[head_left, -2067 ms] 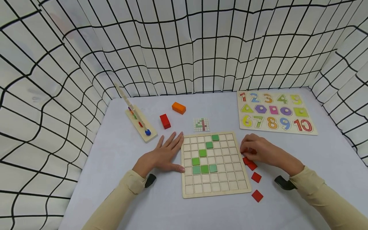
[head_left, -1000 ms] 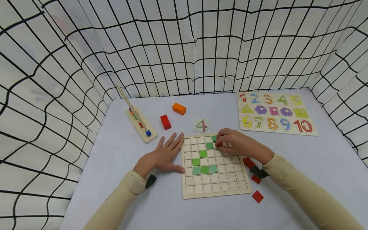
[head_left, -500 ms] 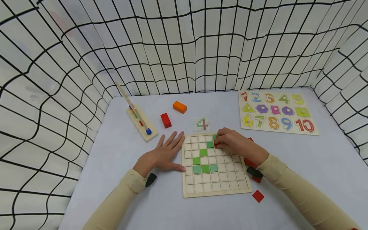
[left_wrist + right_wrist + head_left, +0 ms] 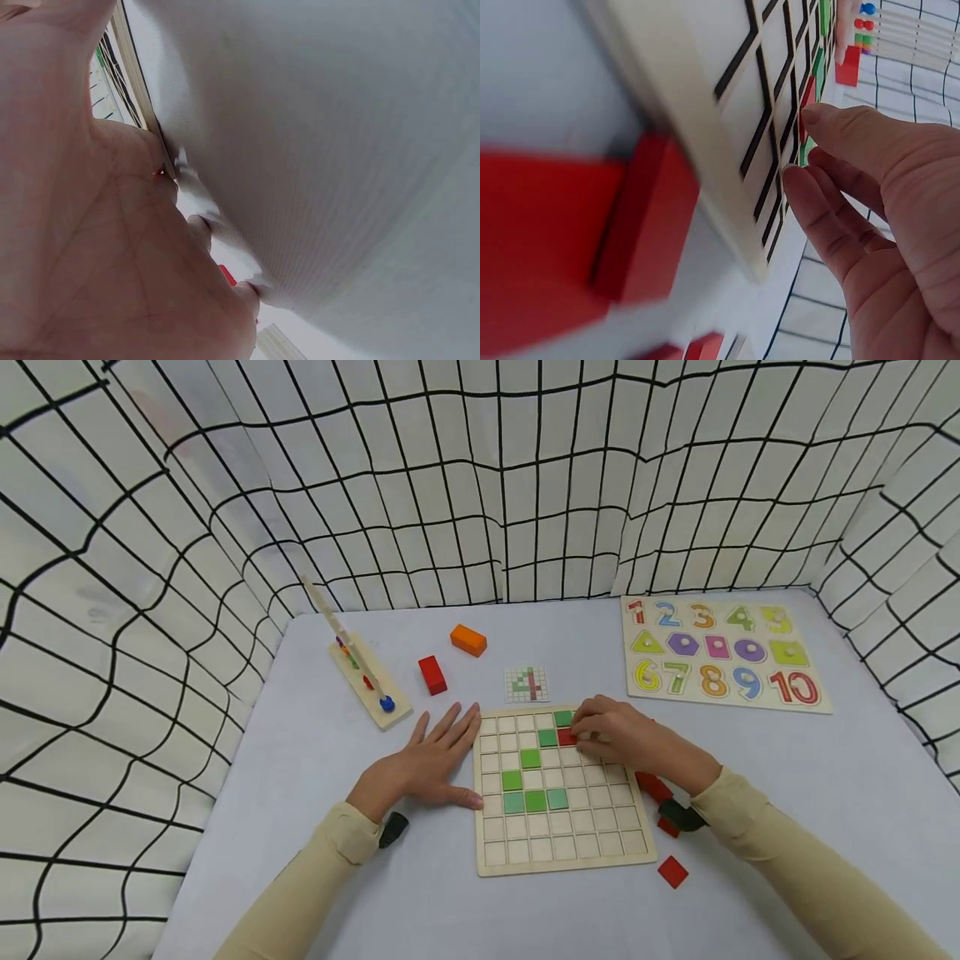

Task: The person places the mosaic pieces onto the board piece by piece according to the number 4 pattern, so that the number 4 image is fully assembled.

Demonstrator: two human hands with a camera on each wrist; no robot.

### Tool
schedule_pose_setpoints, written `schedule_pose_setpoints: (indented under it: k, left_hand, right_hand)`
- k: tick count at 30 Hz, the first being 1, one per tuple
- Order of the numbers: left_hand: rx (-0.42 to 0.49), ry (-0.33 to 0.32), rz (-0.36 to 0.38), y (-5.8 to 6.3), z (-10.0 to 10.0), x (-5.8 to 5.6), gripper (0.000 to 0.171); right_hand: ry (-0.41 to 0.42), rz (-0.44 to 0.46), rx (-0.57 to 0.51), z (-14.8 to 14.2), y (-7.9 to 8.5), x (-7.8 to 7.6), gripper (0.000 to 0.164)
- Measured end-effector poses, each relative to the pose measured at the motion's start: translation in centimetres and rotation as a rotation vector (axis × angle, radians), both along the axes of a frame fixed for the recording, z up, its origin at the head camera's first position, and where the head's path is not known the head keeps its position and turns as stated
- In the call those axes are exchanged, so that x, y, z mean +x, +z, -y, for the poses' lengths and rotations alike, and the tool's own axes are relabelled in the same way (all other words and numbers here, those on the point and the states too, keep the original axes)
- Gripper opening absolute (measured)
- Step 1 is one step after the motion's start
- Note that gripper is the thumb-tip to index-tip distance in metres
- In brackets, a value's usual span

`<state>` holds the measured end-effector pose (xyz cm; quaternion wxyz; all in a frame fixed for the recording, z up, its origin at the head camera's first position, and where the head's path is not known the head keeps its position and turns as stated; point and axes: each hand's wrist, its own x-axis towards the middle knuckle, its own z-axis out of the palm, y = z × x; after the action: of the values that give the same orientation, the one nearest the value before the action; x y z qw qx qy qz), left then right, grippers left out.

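A wooden grid board point(image 4: 517, 862) lies on the table with several green tiles point(image 4: 531, 758) in a slanting line and a short row. One red tile point(image 4: 567, 737) sits in the cell right of the second green tile from the top. My right hand point(image 4: 626, 735) is over the board's upper right; in the right wrist view its thumb is at the red tile and its fingers point(image 4: 821, 217) are spread apart from the thumb, pinching nothing. My left hand point(image 4: 431, 768) rests flat with spread fingers, its thumb and fingertips at the board's left edge.
Several loose red tiles point(image 4: 672, 872) lie right of the board, some partly under my right wrist. Behind the board lie a pattern card point(image 4: 527, 685), a red block point(image 4: 432, 675) and an orange block point(image 4: 468, 640). A bead stand point(image 4: 371, 693) is left, a number puzzle point(image 4: 723, 652) right.
My right hand went from the loose tiles to the board with a red tile, set it in a cell, and has now eased slightly right off it. The left hand stayed put.
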<state>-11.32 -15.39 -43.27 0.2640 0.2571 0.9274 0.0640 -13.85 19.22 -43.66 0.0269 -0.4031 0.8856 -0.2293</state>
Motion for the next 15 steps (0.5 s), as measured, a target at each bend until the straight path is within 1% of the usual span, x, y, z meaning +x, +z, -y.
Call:
schedule_pose_setpoints:
  k: [5,8,15]
  left_hand:
    - [-0.013,-0.005,-0.006,0.0,-0.1,0.0,0.129]
    - [-0.002,-0.007,-0.008,0.0,-0.1,0.0,0.129]
    - [0.008,-0.006,-0.004,0.0,0.0,0.0,0.129]
  right_hand:
    - [-0.057,-0.001,0.006,-1.5,0.3,0.2,0.017]
    - [-0.084,0.001,0.004,-2.4,0.3,0.2,0.018]
    - [-0.139,0.037,0.012,-4.5,0.4,0.2,0.015]
